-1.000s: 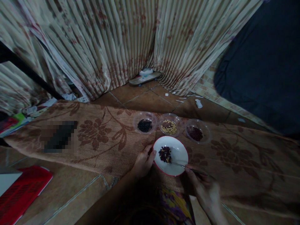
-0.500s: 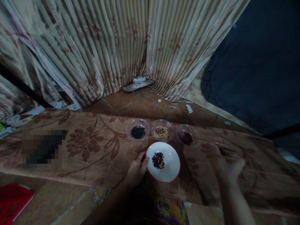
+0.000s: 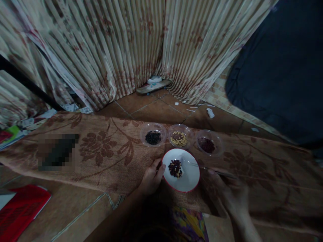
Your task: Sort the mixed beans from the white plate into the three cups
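A white bowl with a red rim (image 3: 189, 178) sits on the brown flowered cloth (image 3: 101, 151) and holds a small heap of mixed beans (image 3: 176, 168). My left hand (image 3: 152, 177) grips the bowl's left edge. My right hand (image 3: 224, 193) is closed on thin metal tweezers (image 3: 202, 167), whose tips reach over the bowl's right side. Behind the bowl stand three clear cups: black beans (image 3: 152, 137), pale yellow beans (image 3: 179, 138) and dark red beans (image 3: 207, 145).
A striped curtain (image 3: 113, 50) hangs behind, with a skateboard (image 3: 153, 86) on the tiled floor under it. A dark sheet (image 3: 277, 74) covers the right. A red folder (image 3: 22, 208) lies at the lower left. A blurred patch (image 3: 57, 151) sits on the cloth.
My right hand swung out to the right past the dark red beans, then came back; the tweezers' tips are over the bowl again. My left hand stayed on the bowl.
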Demonstrator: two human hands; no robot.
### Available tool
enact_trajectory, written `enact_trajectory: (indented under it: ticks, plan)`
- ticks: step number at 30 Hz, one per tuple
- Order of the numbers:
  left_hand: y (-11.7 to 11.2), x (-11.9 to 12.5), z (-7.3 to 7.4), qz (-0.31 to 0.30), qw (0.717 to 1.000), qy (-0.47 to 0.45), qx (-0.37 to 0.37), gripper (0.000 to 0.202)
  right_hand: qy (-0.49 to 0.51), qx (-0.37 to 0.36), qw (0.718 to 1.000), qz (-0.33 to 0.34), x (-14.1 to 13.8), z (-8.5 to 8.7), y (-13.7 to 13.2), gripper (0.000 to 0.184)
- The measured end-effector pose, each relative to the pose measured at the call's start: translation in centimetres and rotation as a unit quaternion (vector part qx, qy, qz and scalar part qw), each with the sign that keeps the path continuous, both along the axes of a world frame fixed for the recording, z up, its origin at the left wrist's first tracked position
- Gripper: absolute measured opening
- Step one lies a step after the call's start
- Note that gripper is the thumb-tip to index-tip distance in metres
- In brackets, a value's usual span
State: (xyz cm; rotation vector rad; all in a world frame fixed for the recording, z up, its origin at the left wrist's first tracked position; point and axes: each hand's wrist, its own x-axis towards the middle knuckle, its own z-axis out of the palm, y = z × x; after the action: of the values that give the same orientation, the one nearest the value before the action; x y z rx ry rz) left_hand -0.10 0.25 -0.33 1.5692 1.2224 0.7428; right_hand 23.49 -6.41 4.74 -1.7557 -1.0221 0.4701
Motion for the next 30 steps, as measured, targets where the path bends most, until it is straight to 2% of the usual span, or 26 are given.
enact_trajectory:
  ticks: [4,11,18,24,30]
  plan:
    - [0.0,0.1,-0.2,-0.007,1.0,-0.016,-0.003,0.036,0.026,-0.064,0.994,0.088,-1.9,-1.1,-1.4,0.023]
    - [-0.1,0.0,-0.5,-0.005,1.0,-0.002,0.009,0.037,0.001,-0.081,0.991,0.104,-2.0,-3.2,-2.0,0.026]
    - [-0.1,0.0,-0.5,-0.001,1.0,-0.003,0.004,0.036,-0.015,-0.077,0.991,0.109,-2.0,-3.1,-2.2,0.026]
    - [-0.1,0.0,-0.1,-0.003,1.0,-0.007,-0.003,0.035,-0.016,-0.069,0.992,0.101,-2.0,-3.7,-2.4,0.025]
    - [-0.1,0.0,0.0,-0.001,1.0,-0.017,0.003,0.034,-0.022,-0.074,0.991,0.112,-2.0,-3.2,-2.6,0.024]
